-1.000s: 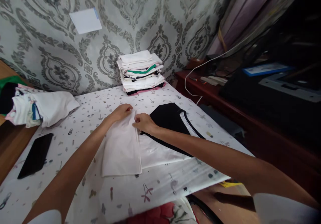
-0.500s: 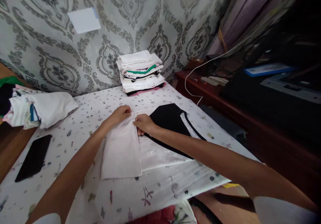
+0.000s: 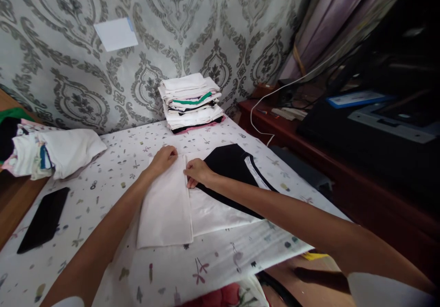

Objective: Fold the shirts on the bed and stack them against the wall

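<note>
My right hand [image 3: 197, 172] pinches the folded edge of the black-and-white shirt [image 3: 167, 211] lying on the printed sheet [image 3: 175, 270]; my left hand [image 3: 165, 158] curls at its far edge, whether gripping I cannot tell. Uneven pulling could skew the layers.

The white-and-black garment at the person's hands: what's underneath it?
Around the garment's edges you can see the patterned white sheet it lies on. Whatever is directly beneath is covered by the cloth, so I can't tell whether anything else is there.

Black-and-white garment [image 3: 209, 213]; grey damask wallpaper [image 3: 192, 27]; white motif-printed sheet [image 3: 85, 215]
</note>
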Demonstrator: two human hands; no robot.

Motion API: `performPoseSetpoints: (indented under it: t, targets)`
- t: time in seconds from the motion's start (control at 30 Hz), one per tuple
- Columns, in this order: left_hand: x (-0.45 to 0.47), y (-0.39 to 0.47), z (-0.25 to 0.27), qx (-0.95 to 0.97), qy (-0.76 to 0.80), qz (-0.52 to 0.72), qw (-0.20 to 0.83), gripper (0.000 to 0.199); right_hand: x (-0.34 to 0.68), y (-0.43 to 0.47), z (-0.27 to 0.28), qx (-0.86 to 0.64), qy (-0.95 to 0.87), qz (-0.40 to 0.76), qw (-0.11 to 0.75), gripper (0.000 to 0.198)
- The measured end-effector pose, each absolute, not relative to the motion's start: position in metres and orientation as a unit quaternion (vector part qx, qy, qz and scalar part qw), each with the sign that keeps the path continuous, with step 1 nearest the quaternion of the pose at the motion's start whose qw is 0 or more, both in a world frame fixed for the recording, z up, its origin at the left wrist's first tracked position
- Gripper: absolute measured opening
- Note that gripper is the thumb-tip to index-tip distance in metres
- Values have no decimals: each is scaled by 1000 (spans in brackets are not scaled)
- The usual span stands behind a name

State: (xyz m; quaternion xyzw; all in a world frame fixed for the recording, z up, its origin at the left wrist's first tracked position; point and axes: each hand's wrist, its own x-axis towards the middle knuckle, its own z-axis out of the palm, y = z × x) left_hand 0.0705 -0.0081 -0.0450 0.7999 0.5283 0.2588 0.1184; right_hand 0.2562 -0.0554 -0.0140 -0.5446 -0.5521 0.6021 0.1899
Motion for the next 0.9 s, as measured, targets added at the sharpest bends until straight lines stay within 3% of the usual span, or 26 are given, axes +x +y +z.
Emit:
performPoseSetpoints:
  t: [0.17, 0.43, 0.6, 0.77, 0.9]
  targets:
    - [71, -7, -42, 812, 533, 217, 96, 6, 259, -59, -7, -531, -559, 610, 185, 30]
    - [70, -14, -37, 791, 537, 265, 123, 2, 263, -70, -1, -508, -571, 613, 202, 32]
    - [69, -16, -42, 779, 542, 279, 149, 6, 290, -101, -9, -488, -648, 507, 291, 11]
    - [70, -14, -43, 772, 560, 258, 157, 13, 304, -132, -19, -499, -633, 563, 182, 28]
    - [72, -12, -42, 777, 566, 233, 144, 19, 290, -127, -8, -523, -655, 531, 121, 29]
